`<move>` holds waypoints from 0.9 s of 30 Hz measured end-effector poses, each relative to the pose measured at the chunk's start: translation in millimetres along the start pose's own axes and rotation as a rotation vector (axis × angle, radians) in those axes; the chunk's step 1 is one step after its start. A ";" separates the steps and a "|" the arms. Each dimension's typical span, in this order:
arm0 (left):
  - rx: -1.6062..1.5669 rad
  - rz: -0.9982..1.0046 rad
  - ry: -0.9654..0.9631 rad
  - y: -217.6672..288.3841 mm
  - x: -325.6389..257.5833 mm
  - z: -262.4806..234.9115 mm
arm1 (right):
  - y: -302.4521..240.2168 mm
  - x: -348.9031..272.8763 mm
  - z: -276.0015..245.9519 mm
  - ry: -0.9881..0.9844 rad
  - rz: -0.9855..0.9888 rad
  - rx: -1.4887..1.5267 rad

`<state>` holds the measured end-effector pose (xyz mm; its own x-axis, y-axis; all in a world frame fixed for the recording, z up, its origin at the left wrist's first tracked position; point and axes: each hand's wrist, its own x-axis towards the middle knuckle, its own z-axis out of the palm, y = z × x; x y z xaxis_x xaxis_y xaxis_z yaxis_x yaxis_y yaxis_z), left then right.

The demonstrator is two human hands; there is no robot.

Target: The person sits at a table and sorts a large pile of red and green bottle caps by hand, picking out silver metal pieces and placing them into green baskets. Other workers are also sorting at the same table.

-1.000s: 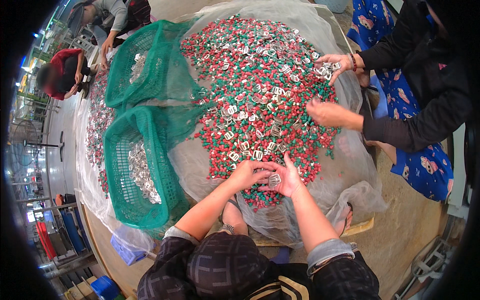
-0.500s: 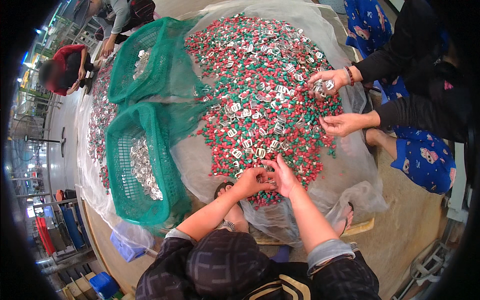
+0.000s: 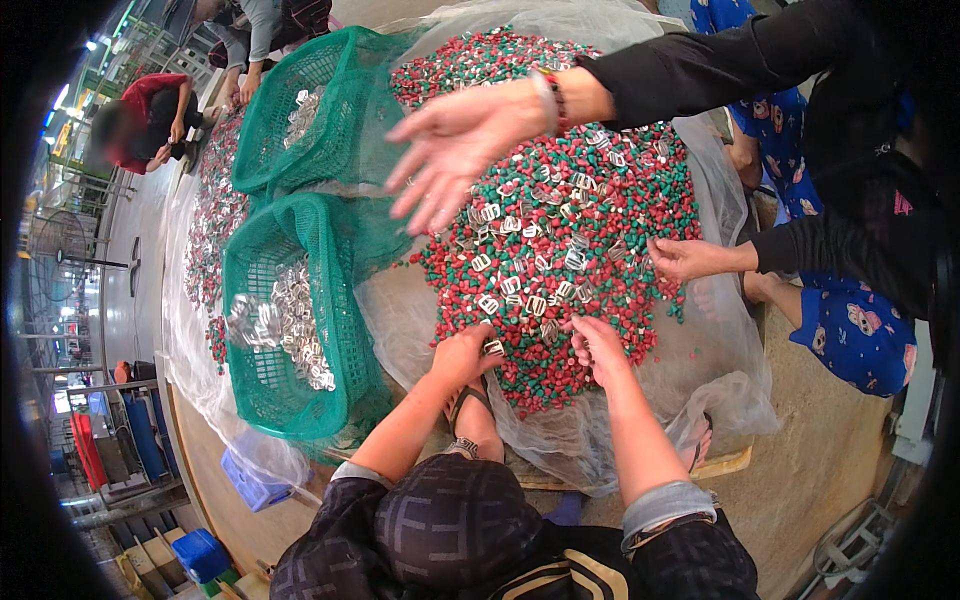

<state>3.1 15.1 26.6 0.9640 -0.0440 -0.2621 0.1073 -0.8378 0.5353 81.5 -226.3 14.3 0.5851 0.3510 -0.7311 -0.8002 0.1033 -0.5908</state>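
A wide pile of small red, green and white pellets lies before me, mixed with flat silvery metal buckles. At the near left edge of the pile, my left hand is closed on a metal buckle. My right hand is just over the near pellets, its fingers curled together at the tips; what they hold, if anything, is too small to make out. A co-worker's outstretched, open hand reaches across the pile, and their other hand is at its right edge.
Left of the pile stand two green net-draped baskets holding metal buckles. Blurred buckles hang in the air at the nearer basket's left side. Whitish mesh sheet lies under the pile. Other people work at the far left.
My hands have moved apart, the left drawing back with a buckle. The co-worker's hand has swung left across the pile, and blurred buckles have appeared over the nearer basket.
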 end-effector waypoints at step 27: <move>-0.252 -0.261 0.234 -36.4 54.9 0.9 | 0.9 13.1 -7.2 -0.018 -0.005 -0.122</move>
<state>51.9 42.7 -8.0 0.9227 0.3009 -0.2409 0.3829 -0.6439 0.6624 89.4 -228.3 1.8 0.5856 0.3679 -0.7223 -0.7745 -0.0088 -0.6325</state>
